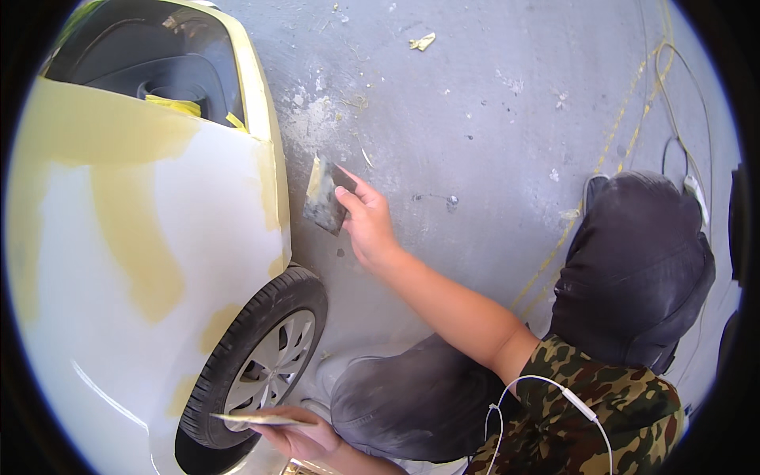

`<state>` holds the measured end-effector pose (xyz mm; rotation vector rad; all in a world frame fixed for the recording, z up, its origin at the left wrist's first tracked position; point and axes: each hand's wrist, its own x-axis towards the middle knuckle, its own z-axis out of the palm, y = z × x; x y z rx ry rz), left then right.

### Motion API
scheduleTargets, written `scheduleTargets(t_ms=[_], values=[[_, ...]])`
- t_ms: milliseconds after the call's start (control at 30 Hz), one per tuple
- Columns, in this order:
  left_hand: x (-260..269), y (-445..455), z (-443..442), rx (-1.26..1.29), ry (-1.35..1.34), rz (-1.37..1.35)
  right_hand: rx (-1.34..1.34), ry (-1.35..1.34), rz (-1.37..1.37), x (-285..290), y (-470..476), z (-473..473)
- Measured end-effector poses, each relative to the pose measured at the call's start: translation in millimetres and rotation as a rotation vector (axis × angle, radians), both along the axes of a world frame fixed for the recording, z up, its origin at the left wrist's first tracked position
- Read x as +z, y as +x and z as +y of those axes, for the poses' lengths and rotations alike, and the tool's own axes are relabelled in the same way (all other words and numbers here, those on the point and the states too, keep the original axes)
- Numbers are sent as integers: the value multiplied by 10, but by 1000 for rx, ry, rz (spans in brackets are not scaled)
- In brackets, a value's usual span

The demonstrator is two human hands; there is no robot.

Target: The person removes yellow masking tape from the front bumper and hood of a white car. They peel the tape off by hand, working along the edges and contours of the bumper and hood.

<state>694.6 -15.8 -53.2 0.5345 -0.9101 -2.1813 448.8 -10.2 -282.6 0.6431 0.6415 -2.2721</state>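
My right hand [371, 222] grips a flat dark spreader [320, 205] between thumb and fingers, held out over the floor just right of the car body. Pale yellow filler is smeared along the spreader's left edge. Lower down, my left hand [303, 436] holds a thin flat plate [261, 419], seen almost edge-on, in front of the wheel [273, 371]. What lies on the plate's top is hard to make out. White bodywork [196, 202] fills the left side, with dull yellow patches [139, 255] across it and near the wheel arch.
Yellow tape [175, 105] shows at the dark window opening [148, 59]. My bent knees in dark trousers [635, 267] are at right and below. Crumpled tape [423, 41] and scraps litter the grey floor [475, 119]. A loose cable [671, 113] runs near yellow lines. White earphone wire [579, 404] hangs over my camouflage shirt.
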Motion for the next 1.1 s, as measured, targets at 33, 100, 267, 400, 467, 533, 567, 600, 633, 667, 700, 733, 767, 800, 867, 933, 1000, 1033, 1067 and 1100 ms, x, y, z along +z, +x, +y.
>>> scheduleTargets(t_ms=[33, 100, 267, 400, 467, 533, 567, 600, 633, 667, 700, 733, 767, 800, 867, 933, 1000, 1033, 1067, 1100], values=[[-104, -77, -77, 11, -24, -51, 49, 28, -14, 30, -82, 90], [-425, -272, -205, 11, -76, -184, 8, -50, 47, 133, -263, 255], [-1422, -1026, -288, -46, -66, -310, 5, -136, 251, 481, -650, 720], [-1782, -1480, -131, -114, 66, -221, 46, -120, 394, 766, -689, 980], [-1842, -1604, -104, -175, 94, -193, 102, -106, 464, 865, -634, 1001], [-1885, -1680, -123, -181, 105, -167, 182, -80, 528, 921, -582, 1004], [-1903, -1701, -145, -183, 119, -170, 243, 16, 628, 933, -577, 1008], [-1925, -1716, -169, -185, 132, -174, 303, 110, 728, 943, -590, 1023], [-1949, -1731, -194, -181, 147, -180, 345, 197, 834, 947, -613, 1033], [-1987, -1755, -219, -180, 145, -155, 345, 248, 952, 941, -626, 1027], [-2013, -1763, -235, -169, 134, -168, 392, 304, 1027, 937, -643, 1025], [-2052, -1774, -265, -164, 123, -175, 425, 358, 1111, 932, -669, 1024], [-2088, -1791, -275, -151, 111, -183, 455, 411, 1195, 929, -711, 1032], [-2131, -1808, -288, -151, 102, -196, 493, 454, 1263, 924, -747, 1037], [-2203, -1815, -298, -161, 101, -201, 569, 543, 1392, 903, -815, 1051], [-2263, -1793, -298, -153, 111, -212, 624, 584, 1448, 844, -881, 1065], [-2314, -1756, -289, -143, 133, -213, 744, 667, 1497, 749, -952, 1090], [-2333, -1720, -281, -118, 139, -215, 840, 724, 1515, 695, -987, 1119], [-2342, -1676, -284, -93, 145, -215, 937, 783, 1530, 637, -1016, 1132], [-2343, -1621, -289, -70, 150, -218, 850, 836, 1481, 565, -1014, 1107]])
